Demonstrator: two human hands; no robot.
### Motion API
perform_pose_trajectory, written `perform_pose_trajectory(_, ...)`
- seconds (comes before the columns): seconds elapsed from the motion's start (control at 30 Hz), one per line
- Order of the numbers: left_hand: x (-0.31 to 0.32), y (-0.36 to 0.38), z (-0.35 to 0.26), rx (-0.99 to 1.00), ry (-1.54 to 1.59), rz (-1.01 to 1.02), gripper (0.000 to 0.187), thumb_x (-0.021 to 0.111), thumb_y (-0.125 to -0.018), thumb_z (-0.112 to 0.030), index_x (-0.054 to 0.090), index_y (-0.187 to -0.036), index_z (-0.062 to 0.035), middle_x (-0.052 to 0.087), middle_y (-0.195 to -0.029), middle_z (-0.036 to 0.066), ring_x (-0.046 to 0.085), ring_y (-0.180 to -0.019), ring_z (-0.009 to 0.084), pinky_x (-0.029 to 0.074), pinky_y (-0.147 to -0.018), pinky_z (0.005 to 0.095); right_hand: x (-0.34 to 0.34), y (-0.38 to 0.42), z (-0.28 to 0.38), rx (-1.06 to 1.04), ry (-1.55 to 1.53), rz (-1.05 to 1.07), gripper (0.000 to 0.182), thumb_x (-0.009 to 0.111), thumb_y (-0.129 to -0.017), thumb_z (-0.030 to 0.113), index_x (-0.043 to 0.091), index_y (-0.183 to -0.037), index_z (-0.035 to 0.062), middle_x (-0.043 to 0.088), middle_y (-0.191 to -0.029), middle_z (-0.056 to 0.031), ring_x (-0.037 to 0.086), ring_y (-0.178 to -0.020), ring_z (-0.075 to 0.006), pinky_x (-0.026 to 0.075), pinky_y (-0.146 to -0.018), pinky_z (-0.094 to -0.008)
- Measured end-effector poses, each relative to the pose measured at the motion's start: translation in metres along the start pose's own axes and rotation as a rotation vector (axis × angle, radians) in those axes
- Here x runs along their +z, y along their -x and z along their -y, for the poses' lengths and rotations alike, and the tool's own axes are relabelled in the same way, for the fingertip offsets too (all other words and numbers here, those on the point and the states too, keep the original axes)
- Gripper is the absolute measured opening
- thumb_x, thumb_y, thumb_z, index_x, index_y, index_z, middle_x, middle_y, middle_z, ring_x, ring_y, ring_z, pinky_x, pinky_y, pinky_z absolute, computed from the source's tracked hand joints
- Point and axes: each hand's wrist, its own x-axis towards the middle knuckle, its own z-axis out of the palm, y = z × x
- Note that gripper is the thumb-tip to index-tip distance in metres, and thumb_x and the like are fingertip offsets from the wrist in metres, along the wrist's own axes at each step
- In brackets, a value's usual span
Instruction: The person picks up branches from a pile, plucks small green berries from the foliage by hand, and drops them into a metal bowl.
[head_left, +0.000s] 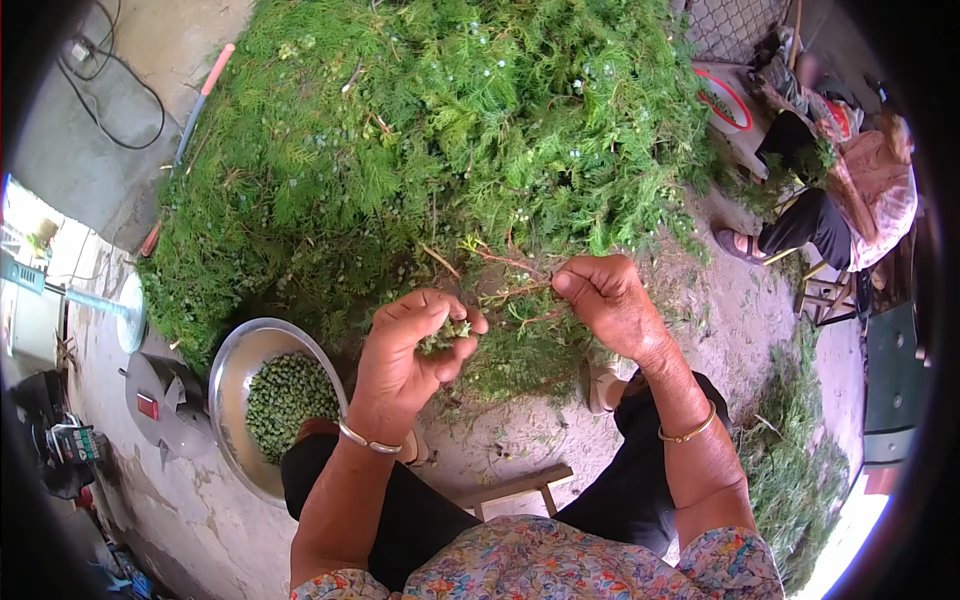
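Left of the left hand (395, 360), round green berries (290, 400) are held in a wide silver metal bowl (231, 385). Small pale-green pieces (446, 336) are cupped in its curled fingers. To its right, a thin, reddish, branched twig (515, 263) is pinched between thumb and forefinger of the right hand (612, 308). Firm stem support and a closed left palm are advised, so that spillage is limited.

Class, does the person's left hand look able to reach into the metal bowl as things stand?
Likely yes: the left hand is near the metal bowl, whose top is uncovered; the left knee hides only part of its rim.
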Motion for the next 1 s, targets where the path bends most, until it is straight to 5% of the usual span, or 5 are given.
perform_pose_trajectory(0.07, 0.005, -0.001, -0.005, 0.019, -0.080, -0.146, 0.015, 0.063, -0.084, -0.012, 0.060, -0.083, 0.0027, 0.061, -0.079, 0.016, 0.055, -0.054, 0.0127, 0.037, -0.038, 0.0189, 0.001, 0.000, -0.001, 0.002, -0.039, 0.035, 0.026, 0.057, -0.089, 0.008, 0.045, -0.069, -0.0041, 0.038, -0.054, -0.0065, 0.033, -0.055, -0.0111, 0.035, -0.051, -0.0312)
perform_pose_trajectory(0.17, 0.003, -0.004, -0.006, 0.049, -0.407, -0.136, 0.023, 0.063, -0.085, -0.019, 0.059, -0.090, 0.0029, 0.060, -0.079, 0.014, 0.053, -0.053, 0.0130, 0.035, -0.038, 0.0184, 0.004, 0.000, 0.004, -0.006, -0.078, 0.098, 0.027, 0.057, -0.089, 0.009, 0.045, -0.068, -0.0038, 0.038, -0.054, -0.0050, 0.033, -0.055, -0.0105, 0.035, -0.050, -0.0309)
perform_pose_trajectory(0.53, 0.022, -0.005, 0.014, -0.137, -0.369, -0.197, 0.022, 0.068, -0.080, -0.014, 0.056, -0.092, -0.0006, 0.058, -0.075, 0.010, 0.052, -0.055, 0.0132, 0.033, -0.042, 0.0191, 0.016, 0.003, 0.002, 0.006, -0.025, 0.230, 0.025, 0.058, -0.087, 0.010, 0.047, -0.068, -0.0027, 0.036, -0.053, -0.0093, 0.034, -0.054, -0.0102, 0.034, -0.049, -0.0334)
perform_pose_trajectory(1.0, 0.030, -0.006, 0.018, -0.235, -0.346, -0.175, 0.012, 0.063, -0.081, -0.008, 0.060, -0.087, 0.0009, 0.059, -0.072, 0.011, 0.053, -0.054, 0.0140, 0.031, -0.039, 0.0189, 0.013, 0.002, -0.001, -0.077, 0.132, 0.192, 0.016, 0.058, -0.085, 0.008, 0.054, -0.073, -0.0025, 0.050, -0.059, -0.0189, 0.048, -0.052, -0.0298, 0.042, -0.052, -0.0383)
